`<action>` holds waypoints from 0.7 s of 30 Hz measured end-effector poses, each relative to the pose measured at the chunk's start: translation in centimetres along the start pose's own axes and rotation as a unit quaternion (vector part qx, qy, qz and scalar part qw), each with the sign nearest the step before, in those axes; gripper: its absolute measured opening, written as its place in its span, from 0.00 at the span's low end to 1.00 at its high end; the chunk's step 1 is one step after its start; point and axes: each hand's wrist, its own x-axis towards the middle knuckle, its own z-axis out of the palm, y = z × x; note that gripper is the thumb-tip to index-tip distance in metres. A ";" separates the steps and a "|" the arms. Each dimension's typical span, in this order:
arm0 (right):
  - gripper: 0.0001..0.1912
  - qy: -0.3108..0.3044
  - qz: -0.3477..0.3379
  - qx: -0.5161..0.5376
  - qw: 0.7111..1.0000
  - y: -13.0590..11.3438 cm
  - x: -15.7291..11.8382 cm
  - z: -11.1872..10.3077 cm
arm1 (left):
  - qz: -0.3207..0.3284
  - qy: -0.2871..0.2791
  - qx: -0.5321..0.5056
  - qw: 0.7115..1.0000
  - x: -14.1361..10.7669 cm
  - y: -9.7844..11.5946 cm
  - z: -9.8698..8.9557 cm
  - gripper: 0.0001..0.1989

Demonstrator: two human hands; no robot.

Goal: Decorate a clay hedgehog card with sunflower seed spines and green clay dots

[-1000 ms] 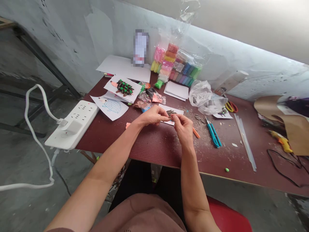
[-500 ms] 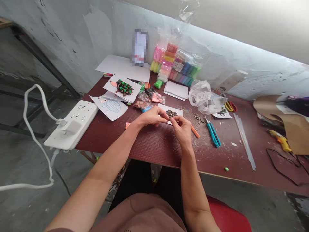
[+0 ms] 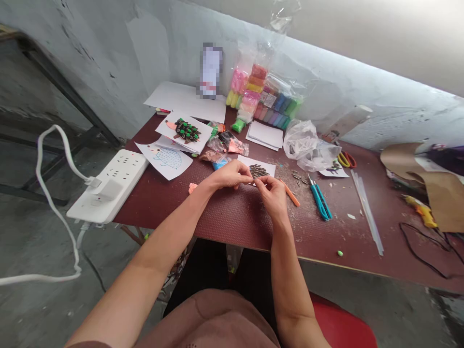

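My left hand (image 3: 234, 175) and my right hand (image 3: 271, 192) meet at their fingertips over the front of a white card (image 3: 267, 167). Both are closed in a pinch; whatever lies between the fingers is too small to make out. Dark striped seeds (image 3: 258, 170) cover part of the card in overlapping rows. An orange stick-like tool (image 3: 291, 194) lies just right of my right hand. Loose seeds (image 3: 299, 179) are scattered farther right. Left of my left wrist sits a lump of pink-orange clay (image 3: 192, 187).
A teal utility knife (image 3: 320, 199), scissors (image 3: 347, 160), clear glue sticks (image 3: 367, 212) and a yellow glue gun (image 3: 422, 211) lie to the right. A white power strip (image 3: 108, 186) overlaps the left edge. Bagged coloured clay (image 3: 266, 101) and a finished hedgehog card (image 3: 184, 131) are behind.
My fingertips have shifted slightly left and down, showing a little more of the seeds on the card. Both hands stay pinched together.
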 end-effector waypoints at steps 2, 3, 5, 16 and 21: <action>0.18 -0.004 0.002 -0.003 1.000 0.1 0.0 0.0 | 0.001 -0.006 0.002 1.000 -0.1 0.2 0.0 0.08; 0.19 -0.004 0.002 -0.003 1.000 0.1 0.0 0.0 | 0.002 -0.006 0.002 1.000 -0.1 0.2 0.0 0.08; 0.19 0.008 -0.001 -0.005 1.000 0.3 -0.1 0.0 | 0.001 0.000 0.000 1.000 -0.1 0.3 0.1 0.08; 0.06 0.071 -0.154 -0.260 0.951 0.0 -1.9 0.5 | -0.050 0.065 -0.025 0.996 0.2 -0.2 0.5 0.12; 0.09 0.066 -0.184 -0.341 0.919 -0.1 -1.8 1.0 | -0.061 0.050 -0.034 0.996 0.2 0.2 0.6 0.15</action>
